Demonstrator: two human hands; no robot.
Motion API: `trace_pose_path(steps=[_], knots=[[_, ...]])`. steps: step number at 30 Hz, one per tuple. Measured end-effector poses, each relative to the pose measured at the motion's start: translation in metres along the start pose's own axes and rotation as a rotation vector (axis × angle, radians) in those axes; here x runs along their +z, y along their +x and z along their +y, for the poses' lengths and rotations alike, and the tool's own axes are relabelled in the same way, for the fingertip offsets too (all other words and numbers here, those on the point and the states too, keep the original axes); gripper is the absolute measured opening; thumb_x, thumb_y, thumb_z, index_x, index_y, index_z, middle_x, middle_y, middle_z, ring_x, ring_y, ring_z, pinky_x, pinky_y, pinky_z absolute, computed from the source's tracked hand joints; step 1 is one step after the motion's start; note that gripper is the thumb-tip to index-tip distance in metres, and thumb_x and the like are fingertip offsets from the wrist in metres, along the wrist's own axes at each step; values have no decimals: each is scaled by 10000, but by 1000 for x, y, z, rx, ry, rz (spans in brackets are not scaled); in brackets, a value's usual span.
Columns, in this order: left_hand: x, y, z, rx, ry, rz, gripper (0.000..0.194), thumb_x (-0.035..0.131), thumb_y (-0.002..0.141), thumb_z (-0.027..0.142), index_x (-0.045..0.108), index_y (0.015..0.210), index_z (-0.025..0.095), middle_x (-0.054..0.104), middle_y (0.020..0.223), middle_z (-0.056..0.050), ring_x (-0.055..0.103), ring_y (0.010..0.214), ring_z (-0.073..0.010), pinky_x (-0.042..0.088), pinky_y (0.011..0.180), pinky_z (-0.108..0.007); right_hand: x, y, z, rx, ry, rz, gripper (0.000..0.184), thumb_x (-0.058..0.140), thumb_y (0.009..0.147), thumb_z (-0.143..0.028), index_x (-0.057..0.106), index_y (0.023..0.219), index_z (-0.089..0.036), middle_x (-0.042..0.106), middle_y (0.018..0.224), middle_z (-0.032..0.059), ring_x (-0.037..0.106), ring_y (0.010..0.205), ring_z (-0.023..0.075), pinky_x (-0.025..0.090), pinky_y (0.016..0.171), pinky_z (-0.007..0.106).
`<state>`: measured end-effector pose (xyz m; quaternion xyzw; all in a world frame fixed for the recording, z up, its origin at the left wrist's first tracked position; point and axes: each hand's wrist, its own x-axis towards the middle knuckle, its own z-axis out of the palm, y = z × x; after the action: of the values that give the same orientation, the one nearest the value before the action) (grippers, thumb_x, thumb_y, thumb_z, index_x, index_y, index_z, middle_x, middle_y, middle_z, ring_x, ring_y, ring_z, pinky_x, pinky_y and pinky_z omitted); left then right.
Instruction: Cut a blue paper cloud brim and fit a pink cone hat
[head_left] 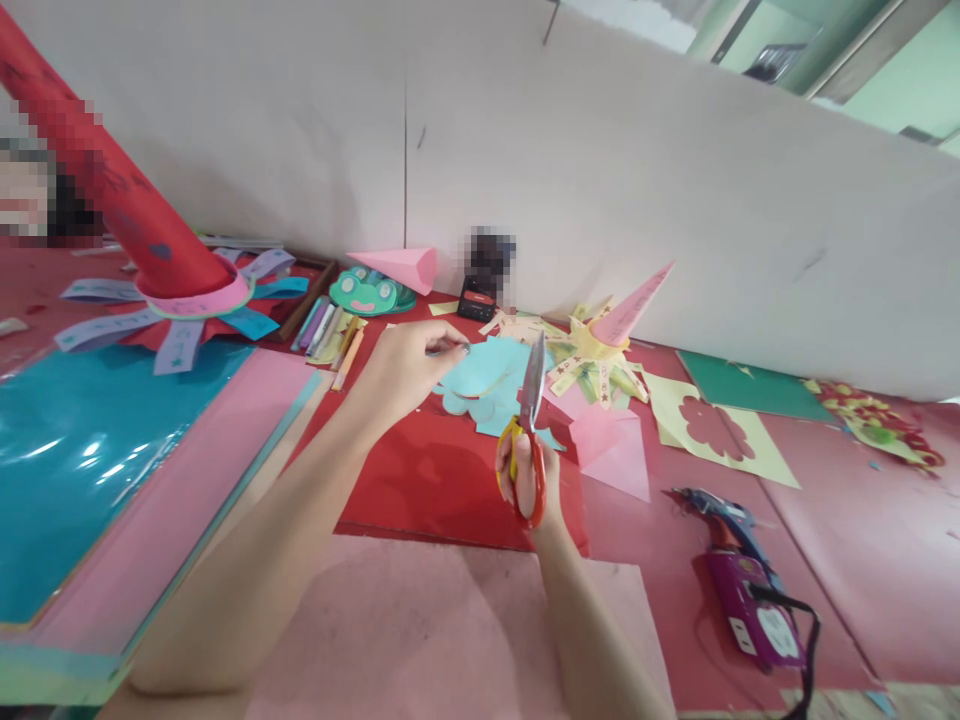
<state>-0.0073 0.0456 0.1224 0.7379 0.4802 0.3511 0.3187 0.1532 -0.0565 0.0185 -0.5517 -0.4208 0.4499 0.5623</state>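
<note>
My right hand (536, 485) is wrapped round the handles of a pair of scissors (534, 385), one loop red and the other yellow. The metal blades point up and away from me and look closed. My left hand (412, 365) is in a pinch at the edge of several light blue paper pieces (491, 375), some with scalloped edges. Whether a piece is between these fingertips I cannot make out. Under both hands lies a red sheet (450, 490). Pink folded paper (611, 450) is to the right of the scissors.
At left stand a red paper cone (172, 220) and a stack topped by a shiny blue sheet (112, 450). Markers (322, 325) and a green frog cutout (365, 290) are behind. A yellow-and-pink paper cone (611, 330), glue gun (720, 515) and purple box (754, 610) are at right.
</note>
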Motion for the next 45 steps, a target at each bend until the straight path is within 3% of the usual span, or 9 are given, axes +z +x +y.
trace_pose_path(steps=[7,12,16,21,23,28,33,38,45], knots=[[1,5,-5,-97,118,10,140,555,798,220,599,931,205,718,888,-32,661,881,-200,490,797,-320,-9,8,-13,-21,-48,222,447,508,815,-608,426,630,-210,408,464,-73,304,306,53,249,300,210],[13,20,-44,-184,129,-19,177,559,758,188,573,932,218,715,870,-33,673,856,-208,496,735,-304,-24,18,-10,-91,-492,458,384,657,719,-517,430,614,-225,438,522,-47,370,471,112,301,455,239],[25,32,-89,-217,108,63,160,532,723,109,569,850,198,691,1011,-67,655,966,-194,500,780,-279,-33,26,-2,4,-794,497,217,620,723,-394,540,801,-208,618,839,77,559,772,238,378,597,297],[26,33,-104,-141,325,179,174,527,740,100,601,874,182,600,1227,-116,531,1193,-261,397,1021,-380,-42,33,6,63,-823,545,390,557,740,-380,540,1031,-121,567,1130,205,509,1091,331,415,830,410],[28,31,-97,-82,346,93,174,542,766,145,624,914,185,610,1209,-117,487,1241,-270,360,1057,-397,-48,35,7,49,-798,578,399,527,758,-388,536,1039,-104,558,1106,216,507,1085,335,405,874,436],[46,21,-84,106,339,-374,322,619,767,224,635,1088,208,511,1362,-112,466,1267,-260,351,1057,-394,-57,34,5,-62,-691,624,365,484,772,-358,517,1054,-128,515,1101,190,547,998,285,451,821,413],[63,19,-90,96,457,-384,229,614,783,212,641,1010,203,522,1346,-111,437,1292,-270,188,1127,-509,-48,32,3,-168,-741,540,207,472,783,-333,576,875,-180,569,962,116,568,898,240,453,812,394],[64,22,-96,103,465,-339,19,610,780,194,624,792,197,575,1266,-80,488,1228,-247,176,1125,-511,-42,35,12,-199,-617,444,155,482,774,-297,592,799,-193,613,856,78,584,776,197,475,742,343],[72,20,-99,103,397,-383,116,699,715,262,615,714,182,543,1294,-98,470,1237,-295,135,1124,-532,-35,36,20,-270,-616,371,146,495,779,-275,610,798,-187,637,800,68,578,698,185,486,713,348]])
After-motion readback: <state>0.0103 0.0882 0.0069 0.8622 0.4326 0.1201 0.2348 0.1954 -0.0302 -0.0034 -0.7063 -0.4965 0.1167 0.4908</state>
